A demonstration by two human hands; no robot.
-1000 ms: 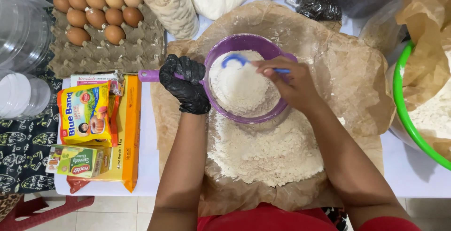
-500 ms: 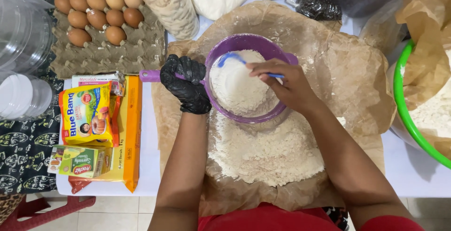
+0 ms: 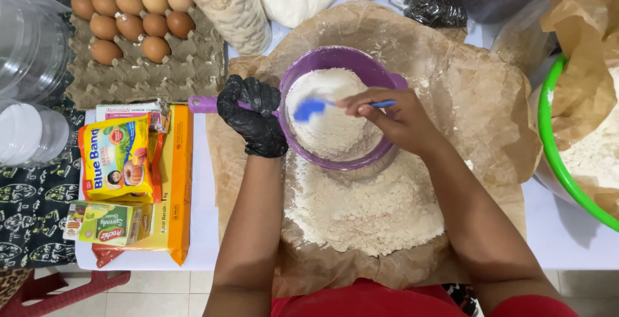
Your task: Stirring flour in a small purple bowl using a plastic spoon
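My left hand [image 3: 253, 120], in a black glove, grips the handle of a purple sieve [image 3: 330, 59] held above brown paper [image 3: 464, 85]. The sieve is half full of white flour. My right hand [image 3: 393, 118], bare, holds a blue spoon [image 3: 316, 107] whose bowl rests in the flour inside the sieve. Under the sieve a heap of sifted flour [image 3: 367, 207] lies on the paper.
An egg tray [image 3: 135, 72] with several brown eggs sits at the back left. Yellow packets [image 3: 119, 156] and a green box [image 3: 106, 223] lie at the left. A green-rimmed bowl [image 3: 554, 156] lined with paper and flour stands at the right. A jar [image 3: 235, 7] stands behind.
The spoon has swept from the sieve's right side toward its left, stirring the flour. My left hand holds the sieve handle in the same spot.
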